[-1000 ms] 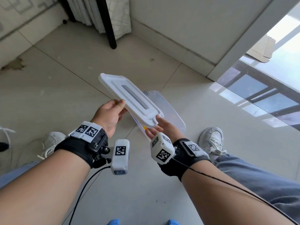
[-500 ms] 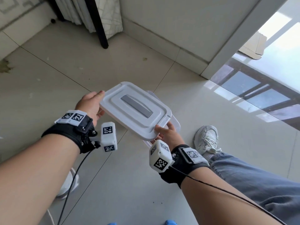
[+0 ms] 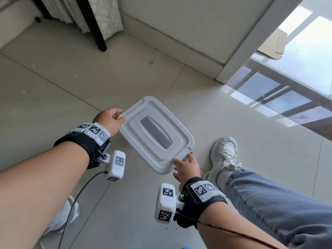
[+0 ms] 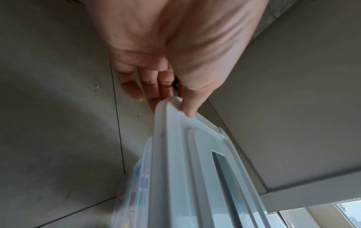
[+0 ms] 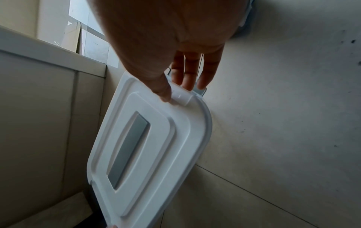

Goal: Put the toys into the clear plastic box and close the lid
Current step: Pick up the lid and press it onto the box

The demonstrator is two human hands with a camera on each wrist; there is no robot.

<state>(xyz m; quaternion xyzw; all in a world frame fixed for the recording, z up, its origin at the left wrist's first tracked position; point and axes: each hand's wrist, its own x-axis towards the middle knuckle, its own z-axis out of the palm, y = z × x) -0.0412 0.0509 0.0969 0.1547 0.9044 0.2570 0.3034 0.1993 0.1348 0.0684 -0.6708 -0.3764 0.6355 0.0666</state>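
The lid (image 3: pixel 156 139), tilted up a second ago, has been lowered flat onto the box (image 4: pixel 134 192) at center; it is pinched by the left hand (image 3: pixel 109 121) at 9 o'clock and by the right hand (image 3: pixel 186 168) at 5 o'clock. Only latching is judged to remain.

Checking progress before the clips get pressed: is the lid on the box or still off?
On, covering the box: the lid lies flat over it, both hands at its ends. Whether it's latched, cannot tell.

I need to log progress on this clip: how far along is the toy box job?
Done: coloured toys show through the clear box wall. In hand: the left hand pinches one end of the white lid and the right hand holds the other, laying it over the box. Left: pressing it down; whether it is seated or latched cannot be told.
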